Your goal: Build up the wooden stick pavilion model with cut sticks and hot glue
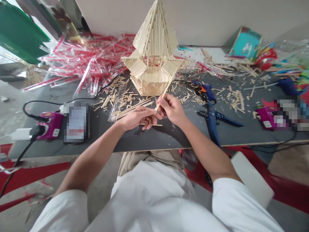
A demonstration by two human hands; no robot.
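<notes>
A thin wooden stick (166, 91) slants up and away from between my hands. My right hand (172, 109) pinches it with thumb and fingers. My left hand (140, 117) has its thumb and fingertips closed at the stick's lower end. Just beyond the hands stands a lantern-like model built of wooden sticks (155, 35), with a pointed roof and flared panels; the stick's far end overlaps its lower right panel in view, and I cannot tell whether they touch. Several loose sticks (132, 108) lie on a clear plastic sleeve beside my left hand.
Red-and-clear plastic wrappers (96, 61) are heaped at back left. Blue cutters (212, 124) and a blue glue gun (205, 91) lie to the right among stick offcuts (238, 100). A phone (76, 122), a purple power strip (50, 125) and cables sit left. The table's front edge (154, 150) is near my lap.
</notes>
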